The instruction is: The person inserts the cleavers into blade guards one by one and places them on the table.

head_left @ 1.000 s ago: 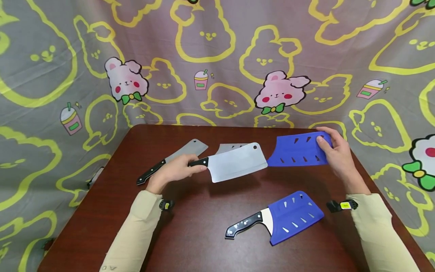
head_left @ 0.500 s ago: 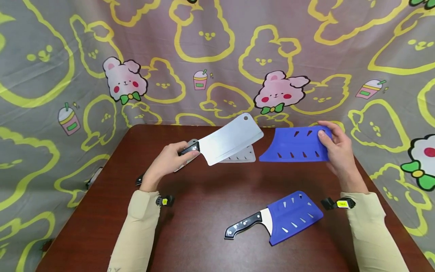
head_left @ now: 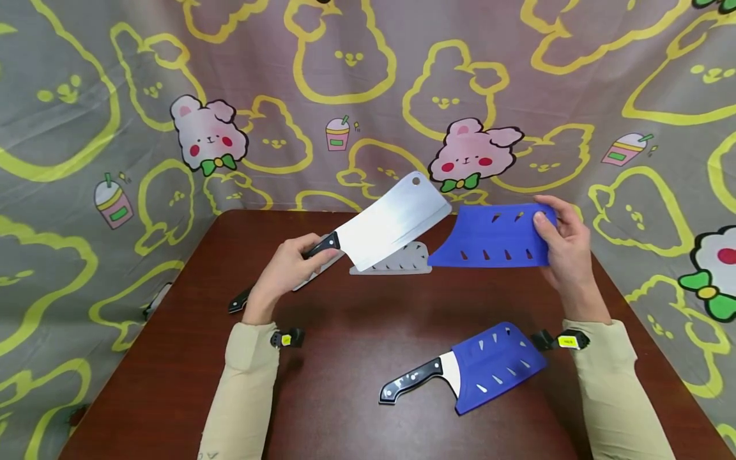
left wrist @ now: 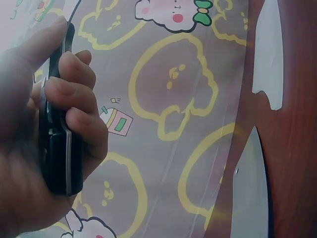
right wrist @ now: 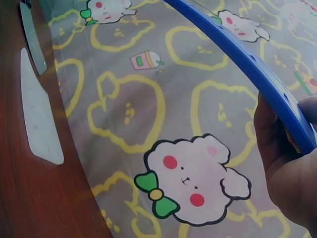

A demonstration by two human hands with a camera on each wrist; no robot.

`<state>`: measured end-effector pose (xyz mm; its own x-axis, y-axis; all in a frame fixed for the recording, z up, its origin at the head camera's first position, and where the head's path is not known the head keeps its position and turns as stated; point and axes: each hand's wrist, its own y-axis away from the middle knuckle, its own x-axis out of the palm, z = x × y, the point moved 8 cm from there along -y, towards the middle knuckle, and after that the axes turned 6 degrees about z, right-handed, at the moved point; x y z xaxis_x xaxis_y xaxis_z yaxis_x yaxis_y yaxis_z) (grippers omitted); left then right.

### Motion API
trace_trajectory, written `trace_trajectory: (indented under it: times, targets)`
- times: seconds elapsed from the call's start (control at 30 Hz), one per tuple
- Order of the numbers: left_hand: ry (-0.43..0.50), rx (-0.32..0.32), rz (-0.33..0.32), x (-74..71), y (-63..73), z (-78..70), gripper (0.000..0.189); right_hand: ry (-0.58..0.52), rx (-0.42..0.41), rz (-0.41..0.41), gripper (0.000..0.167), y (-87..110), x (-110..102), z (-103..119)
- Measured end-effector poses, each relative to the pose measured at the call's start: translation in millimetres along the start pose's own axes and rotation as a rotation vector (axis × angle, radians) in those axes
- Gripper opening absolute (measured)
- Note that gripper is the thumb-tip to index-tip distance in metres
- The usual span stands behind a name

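Observation:
My left hand (head_left: 293,268) grips the black handle of a cleaver (head_left: 393,220), fingers wrapped round it in the left wrist view. The bare steel blade is raised off the table and slants up to the right. In my right hand (head_left: 566,255) a blue slotted blade cover (head_left: 494,236) is pinched at its far right end, thumb on the front face. Its wide curved end faces left, just short of the blade's tip in the head view. Below both hands lies a second cleaver (head_left: 411,381) on the table, its blade inside another blue cover (head_left: 500,367).
A grey-white slotted cover (head_left: 397,260) lies at the back of the brown table (head_left: 333,396), partly behind the raised blade. Another cleaver (head_left: 238,301) lies at the left, mostly hidden by my left hand. A cartoon-patterned curtain (head_left: 356,83) surrounds the table's back and sides.
The cleaver in my left hand has risen and tilted its tip upward. The blue cover in my right hand has moved up and slightly left. The covered cleaver on the table stays put.

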<state>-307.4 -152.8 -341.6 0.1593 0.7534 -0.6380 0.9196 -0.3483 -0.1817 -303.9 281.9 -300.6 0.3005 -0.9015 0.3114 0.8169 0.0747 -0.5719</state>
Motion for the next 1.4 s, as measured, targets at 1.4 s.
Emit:
trace_trajectory:
  times: [1.4]
  targets:
    - [0.064,-0.091,0.072,5.6,4.7,-3.7,0.019,0.079,-0.025,0.003,0.033,5.4,8.6,-1.0]
